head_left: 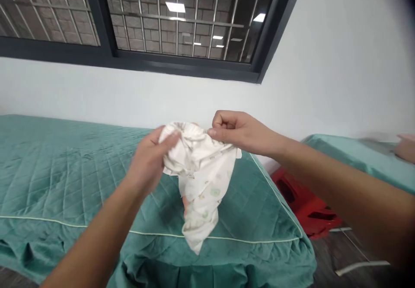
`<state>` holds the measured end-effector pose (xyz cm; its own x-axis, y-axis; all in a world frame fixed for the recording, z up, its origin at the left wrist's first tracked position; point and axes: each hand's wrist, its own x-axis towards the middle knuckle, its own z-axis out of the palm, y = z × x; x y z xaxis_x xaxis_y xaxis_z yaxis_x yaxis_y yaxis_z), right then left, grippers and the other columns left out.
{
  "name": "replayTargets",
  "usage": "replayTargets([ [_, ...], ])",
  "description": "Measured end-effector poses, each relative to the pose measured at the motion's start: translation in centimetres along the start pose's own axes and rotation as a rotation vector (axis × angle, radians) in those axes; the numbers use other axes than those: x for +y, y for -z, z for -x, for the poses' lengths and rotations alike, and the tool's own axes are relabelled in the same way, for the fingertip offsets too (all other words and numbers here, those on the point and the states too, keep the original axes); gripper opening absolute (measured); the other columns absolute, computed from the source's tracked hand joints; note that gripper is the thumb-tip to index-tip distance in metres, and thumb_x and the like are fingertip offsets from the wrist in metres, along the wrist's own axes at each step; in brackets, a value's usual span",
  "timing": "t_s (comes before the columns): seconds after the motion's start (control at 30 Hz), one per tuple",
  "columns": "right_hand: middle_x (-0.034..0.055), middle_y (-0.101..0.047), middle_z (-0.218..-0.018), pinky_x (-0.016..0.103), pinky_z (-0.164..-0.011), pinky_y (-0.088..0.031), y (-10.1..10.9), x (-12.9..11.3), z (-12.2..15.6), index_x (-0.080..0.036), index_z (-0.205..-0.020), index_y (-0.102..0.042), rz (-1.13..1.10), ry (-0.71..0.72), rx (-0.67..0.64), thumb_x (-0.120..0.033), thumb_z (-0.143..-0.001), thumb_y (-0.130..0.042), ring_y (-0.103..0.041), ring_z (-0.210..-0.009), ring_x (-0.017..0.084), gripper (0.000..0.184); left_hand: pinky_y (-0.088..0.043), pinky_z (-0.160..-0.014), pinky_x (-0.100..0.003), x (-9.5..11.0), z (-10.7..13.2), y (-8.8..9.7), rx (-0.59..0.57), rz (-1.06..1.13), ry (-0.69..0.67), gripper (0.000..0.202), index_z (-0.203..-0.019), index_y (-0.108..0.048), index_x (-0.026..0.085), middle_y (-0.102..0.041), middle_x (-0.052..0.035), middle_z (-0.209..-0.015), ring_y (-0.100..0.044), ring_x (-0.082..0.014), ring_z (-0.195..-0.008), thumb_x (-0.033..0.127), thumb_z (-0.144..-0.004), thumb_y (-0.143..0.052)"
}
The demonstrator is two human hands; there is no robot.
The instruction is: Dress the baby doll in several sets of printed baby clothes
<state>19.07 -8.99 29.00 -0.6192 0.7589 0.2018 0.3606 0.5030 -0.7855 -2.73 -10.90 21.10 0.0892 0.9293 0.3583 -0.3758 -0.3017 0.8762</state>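
printed cloth [209, 182] held over the bed [81, 171], in the pinching grip of left hand [148, 158] and right hand [235, 128]; seemingly midway: gathered on top, not yet smoothed (pinkish bit [185, 206] behind, unclear).

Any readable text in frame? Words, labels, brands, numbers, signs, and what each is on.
No readable text.
White cloth: small printed marks, too small and blurred to tell if any are letters.
Green bed cover: no lettering visible.
Window frame: no lettering visible.
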Motion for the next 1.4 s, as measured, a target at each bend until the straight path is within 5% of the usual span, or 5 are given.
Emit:
replayTargets([
  [0.53,0.0017,-0.071,-0.093,0.028,-0.077,-0.048,-2.3,-3.5,-4.9,-0.018,-0.098,-0.072,0.029,0.020,-0.348,-0.048,-0.081,-0.070,-0.065,-0.084,0.016,0.034,-0.035,-0.041,-0.017,7.3,-1.7,3.4,-0.149,-0.310,-0.100,0.029,-0.074,-0.061,0.017,-0.055,0.0027,-0.060,-0.047,-0.0066,-0.046,0.043,-0.082,-0.070],
  [0.73,0.0055,-0.072,-0.097,0.032,-0.082,-0.051,-0.8,-0.4,-4.7,-0.017,-0.105,-0.069,-0.334,0.035,-0.182,-0.045,-0.087,-0.065,-0.066,-0.087,0.017,0.034,-0.040,-0.048,-0.020,5.8,-1.7,5.1,-0.191,-0.593,0.049,0.031,-0.082,-0.063,0.018,-0.061,-0.0004,-0.071,-0.053,-0.0119,-0.057,0.049,-0.085,-0.062],
  [0.93,0.0030,-0.070,-0.089,0.027,-0.070,-0.047,-1.1,0.9,-3.9,-0.016,-0.091,-0.070,0.149,-0.095,-0.352,-0.050,-0.076,-0.075,-0.063,-0.080,0.017,0.037,-0.043,-0.064,-0.025,4.1,-2.1,4.1,-0.451,-0.981,-0.047,0.033,-0.090,-0.066,0.020,-0.067,-0.0014,-0.086,-0.059,-0.0180,-0.076,0.052,-0.086,-0.058],
  [1.13,0.0030,-0.071,-0.091,0.027,-0.072,-0.046,-2.9,0.8,-2.9,-0.018,-0.091,-0.073,0.197,-0.152,-0.256,-0.049,-0.085,-0.063,-0.063,-0.083,0.019,0.033,-0.047,-0.070,-0.026,2.8,-2.3,2.8,-0.403,-0.804,-0.010,0.038,-0.102,-0.064,0.020,-0.068,-0.0020,-0.095,-0.061,-0.0188,-0.083,0.054,-0.088,-0.055],
  [1.4,-0.0015,-0.060,-0.070,0.021,-0.055,-0.042,-2.8,3.1,-2.5,-0.016,-0.082,-0.064,-0.482,-0.207,0.091,-0.029,-0.079,-0.067,-0.054,-0.060,0.010,0.014,-0.049,-0.070,-0.029,-2.0,-1.6,1.9,-0.433,-0.325,0.257,0.037,-0.094,-0.070,0.016,-0.071,-0.0075,-0.090,-0.065,-0.0230,-0.083,0.051,-0.084,-0.063],
])
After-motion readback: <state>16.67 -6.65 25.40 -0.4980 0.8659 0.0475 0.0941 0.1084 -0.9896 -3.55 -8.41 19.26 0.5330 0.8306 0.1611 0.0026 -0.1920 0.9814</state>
